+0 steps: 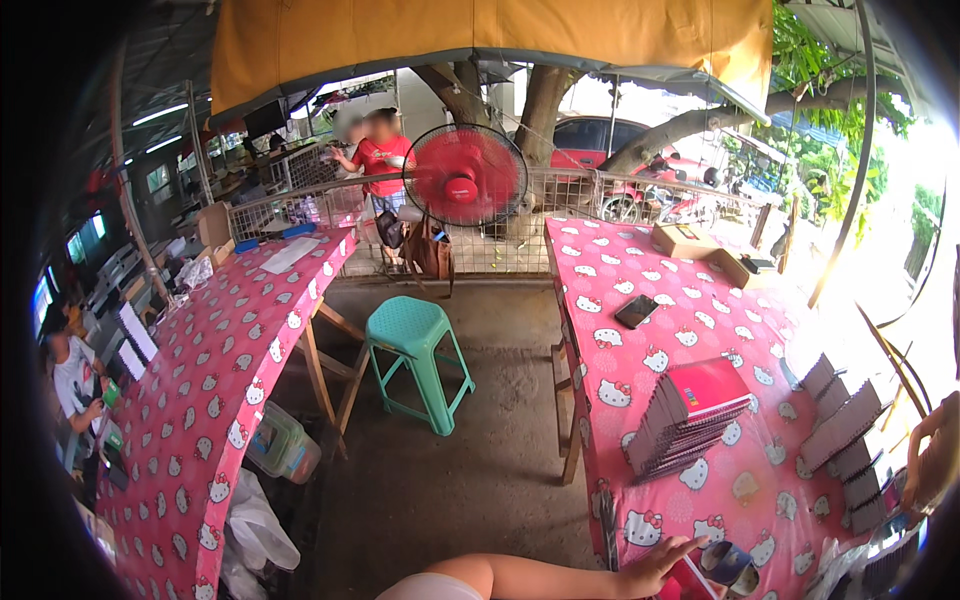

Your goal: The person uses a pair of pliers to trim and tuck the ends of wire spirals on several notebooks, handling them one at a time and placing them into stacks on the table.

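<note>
My left hand (652,572) comes in along the lower edge, over the near end of the right-hand table. One finger stretches out, and the others close around the edge of a red-covered notebook (688,580), partly cut off by the frame. Just beyond the fingertips lies a dark blue item with a pale patch (735,566), too unclear to name. Farther up the table stands a stack of spiral notebooks (690,420), a red cover on top. More spiral notebooks (845,425) stand in bundles toward the right. My right hand is out of view.
Pink patterned cloth covers the right table (590,330) and left table (190,430). A phone (637,311) and cardboard boxes (685,240) lie on the right one. Between them stand a green stool (410,325) and red fan (463,178). Another person's arm (930,460) shows far right.
</note>
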Demonstrator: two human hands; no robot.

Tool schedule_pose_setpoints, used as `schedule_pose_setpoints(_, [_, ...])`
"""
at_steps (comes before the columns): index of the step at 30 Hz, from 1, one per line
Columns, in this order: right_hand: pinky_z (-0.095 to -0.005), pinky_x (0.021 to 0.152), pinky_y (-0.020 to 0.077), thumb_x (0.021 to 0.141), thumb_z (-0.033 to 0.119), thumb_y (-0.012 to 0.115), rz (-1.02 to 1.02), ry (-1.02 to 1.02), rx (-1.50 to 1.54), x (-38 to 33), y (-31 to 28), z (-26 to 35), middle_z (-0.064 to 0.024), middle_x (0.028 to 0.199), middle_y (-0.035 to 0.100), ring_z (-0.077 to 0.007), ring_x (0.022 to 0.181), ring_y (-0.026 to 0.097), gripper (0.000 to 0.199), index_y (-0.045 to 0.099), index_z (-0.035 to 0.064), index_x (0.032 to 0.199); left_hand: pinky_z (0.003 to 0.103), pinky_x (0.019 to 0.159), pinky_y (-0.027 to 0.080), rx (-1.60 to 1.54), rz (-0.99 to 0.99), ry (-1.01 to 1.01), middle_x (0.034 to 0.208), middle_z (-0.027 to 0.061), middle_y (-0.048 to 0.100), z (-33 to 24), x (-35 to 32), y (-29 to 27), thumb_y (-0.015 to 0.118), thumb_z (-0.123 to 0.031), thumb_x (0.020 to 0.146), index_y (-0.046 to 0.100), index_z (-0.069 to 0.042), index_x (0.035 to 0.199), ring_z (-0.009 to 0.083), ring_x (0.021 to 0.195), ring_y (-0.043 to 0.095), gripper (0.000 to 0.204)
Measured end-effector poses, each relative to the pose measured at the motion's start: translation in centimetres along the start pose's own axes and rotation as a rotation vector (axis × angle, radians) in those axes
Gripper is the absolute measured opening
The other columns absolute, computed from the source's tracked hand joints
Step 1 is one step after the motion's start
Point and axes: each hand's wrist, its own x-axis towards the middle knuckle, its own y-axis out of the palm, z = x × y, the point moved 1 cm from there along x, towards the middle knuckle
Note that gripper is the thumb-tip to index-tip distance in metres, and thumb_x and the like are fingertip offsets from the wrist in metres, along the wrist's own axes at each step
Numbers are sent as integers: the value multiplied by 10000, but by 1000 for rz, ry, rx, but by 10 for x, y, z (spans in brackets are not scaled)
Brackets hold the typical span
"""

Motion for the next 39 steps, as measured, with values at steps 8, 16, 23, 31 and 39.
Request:
schedule_pose_setpoints(8, [-395,796,498,850,234,671,-68,63,-178,16,-46,-48,-139,934,630,-270,841,599,302,584,1,1022,693,967,277,677,-1,362,940,34,622,-31,19,11,712,-205,680,636,-196,1032,269,956,575,361])
schedule_pose_setpoints(16, [-410,799,496,872,287,657,-80,118,-285,20,-71,-88,-148,952,628,-283,860,601,313,595,12,1009,678,851,311,767,17,426,766,-76,641,-43,26,4,607,-189,751,673,-236,776,189,860,574,85])
schedule_pose_setpoints(23, [-379,782,498,856,210,661,16,-7,-95,22,-45,-27,-126,919,632,-249,826,597,278,583,4,1027,747,1007,162,782,-123,236,1083,-50,608,-47,24,18,620,-294,852,690,-208,878,189,1218,438,114])
schedule_pose_setpoints(31, [-342,763,499,838,122,666,84,-39,-28,18,-38,4,-102,882,636,-210,788,591,262,570,-5,1047,615,784,320,601,108,338,773,-79,646,-24,36,14,617,-214,752,678,-256,780,181,861,573,79])
schedule_pose_setpoints(39, [-306,743,501,820,34,670,120,-13,85,25,-47,51,-77,844,641,-171,749,586,276,556,-13,1066,540,750,329,743,60,334,772,-70,622,-35,34,12,616,-263,743,671,-267,737,190,858,568,56])
